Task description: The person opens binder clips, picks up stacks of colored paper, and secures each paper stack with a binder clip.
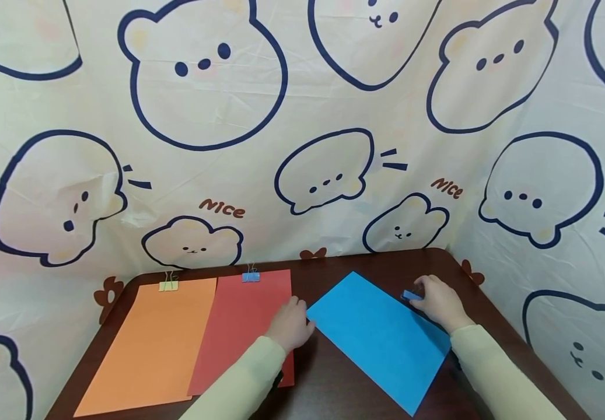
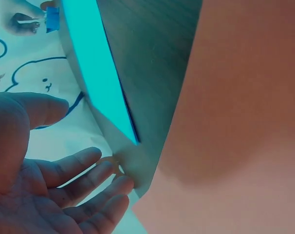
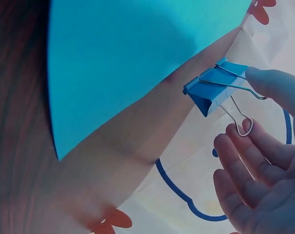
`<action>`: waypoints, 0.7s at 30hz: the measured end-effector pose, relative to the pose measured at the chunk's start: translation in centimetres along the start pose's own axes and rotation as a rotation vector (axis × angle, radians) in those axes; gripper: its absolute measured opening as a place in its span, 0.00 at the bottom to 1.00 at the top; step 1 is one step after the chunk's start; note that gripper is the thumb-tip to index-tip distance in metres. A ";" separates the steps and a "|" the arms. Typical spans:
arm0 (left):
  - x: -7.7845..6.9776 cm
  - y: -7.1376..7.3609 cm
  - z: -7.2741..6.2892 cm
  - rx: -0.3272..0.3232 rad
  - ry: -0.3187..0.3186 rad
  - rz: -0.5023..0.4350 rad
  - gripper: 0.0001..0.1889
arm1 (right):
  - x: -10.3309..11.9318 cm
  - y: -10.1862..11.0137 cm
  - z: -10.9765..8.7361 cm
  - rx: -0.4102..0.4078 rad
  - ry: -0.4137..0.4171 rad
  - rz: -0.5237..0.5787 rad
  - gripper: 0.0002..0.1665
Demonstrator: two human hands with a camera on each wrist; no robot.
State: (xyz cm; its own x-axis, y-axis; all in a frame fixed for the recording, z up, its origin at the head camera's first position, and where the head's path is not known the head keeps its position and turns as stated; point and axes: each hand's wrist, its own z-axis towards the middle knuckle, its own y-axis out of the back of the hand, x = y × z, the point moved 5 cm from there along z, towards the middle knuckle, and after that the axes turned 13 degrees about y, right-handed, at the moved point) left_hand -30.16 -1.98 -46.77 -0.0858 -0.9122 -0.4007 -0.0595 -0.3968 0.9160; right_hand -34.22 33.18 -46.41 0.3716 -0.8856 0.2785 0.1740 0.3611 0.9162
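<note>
My right hand (image 1: pixel 441 303) holds a blue binder clip (image 3: pixel 215 85) by its wire handles, between thumb and fingers. In the right wrist view the clip's mouth looks closed and stands apart from the blue sheet of paper (image 3: pixel 118 63). That blue sheet (image 1: pixel 381 338) lies turned at an angle on the table, with the right hand at its upper right edge. My left hand (image 1: pixel 289 324) hovers at the right edge of the red sheet (image 1: pixel 249 326), close to the blue sheet's left corner. Its fingers (image 2: pixel 84 170) are loosely bent in the left wrist view, with nothing between them.
An orange sheet (image 1: pixel 150 344) lies left of the red one, which overlaps its edge. A yellow binder clip (image 1: pixel 168 286) sits on the orange sheet's top edge and another blue binder clip (image 1: pixel 251 277) on the red sheet's. Patterned cloth (image 1: pixel 260 181) surrounds the dark table (image 1: pixel 328 373).
</note>
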 end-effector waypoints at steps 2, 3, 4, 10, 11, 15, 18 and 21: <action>-0.2 -0.2 0.3 -0.002 -0.010 0.011 0.21 | 0.0 -0.1 0.0 -0.005 -0.004 -0.006 0.25; -0.3 -0.2 0.4 -0.005 -0.015 0.013 0.21 | 0.0 -0.1 0.0 -0.008 -0.006 -0.008 0.25; -0.5 -0.3 0.5 -0.006 -0.016 0.017 0.22 | -0.1 -0.1 0.1 -0.011 -0.008 -0.010 0.25; -1.2 -1.2 1.3 -0.025 0.018 0.054 0.28 | 0.0 -0.2 0.3 -0.037 0.002 -0.013 0.24; -1.3 -1.4 1.4 -0.029 0.026 0.061 0.28 | 0.1 -0.2 0.4 -0.040 0.003 -0.011 0.24; -1.5 -1.7 1.6 -0.035 0.050 0.080 0.29 | 0.1 -0.2 0.5 -0.052 0.007 -0.014 0.24; -1.6 -2.0 1.7 -0.038 0.062 0.091 0.28 | 0.1 -0.2 0.5 -0.057 0.011 -0.015 0.24; -1.5 -2.4 1.8 -0.040 0.074 0.099 0.28 | 0.0 -0.3 0.4 -0.057 0.012 -0.007 0.25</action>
State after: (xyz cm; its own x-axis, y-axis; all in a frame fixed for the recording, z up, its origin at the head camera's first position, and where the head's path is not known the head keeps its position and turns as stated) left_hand -31.69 0.55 -48.45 -0.0158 -0.9516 -0.3070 -0.0144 -0.3068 0.9517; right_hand -34.66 32.94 -46.51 0.3811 -0.8848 0.2679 0.2285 0.3710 0.9001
